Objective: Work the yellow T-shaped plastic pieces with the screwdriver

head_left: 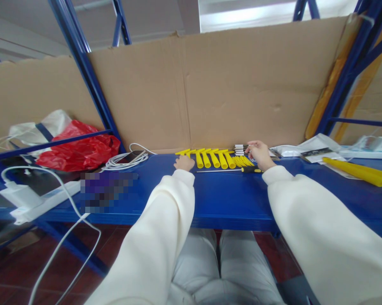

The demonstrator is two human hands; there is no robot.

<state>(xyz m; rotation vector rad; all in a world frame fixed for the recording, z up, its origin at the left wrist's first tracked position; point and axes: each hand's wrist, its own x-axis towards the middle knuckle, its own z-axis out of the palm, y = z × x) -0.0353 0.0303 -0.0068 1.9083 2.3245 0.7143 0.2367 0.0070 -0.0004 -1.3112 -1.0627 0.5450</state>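
Yellow handles (214, 160) lie already aligned, the screwdriver (249, 169) unheld; left hand (184, 163) at their left end, right hand (258, 153) beside white pieces (239, 148), finger grips impossible to tell.

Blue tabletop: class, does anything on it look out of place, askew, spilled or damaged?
A long yellow piece lies slanted at the right, apart from the neat row of yellow parts; no spill shows. Pixelation hides part of the left side.

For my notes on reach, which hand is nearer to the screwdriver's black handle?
Right. The right hand is just beyond the handle; the left hand is farther left, by the leftmost yellow piece.
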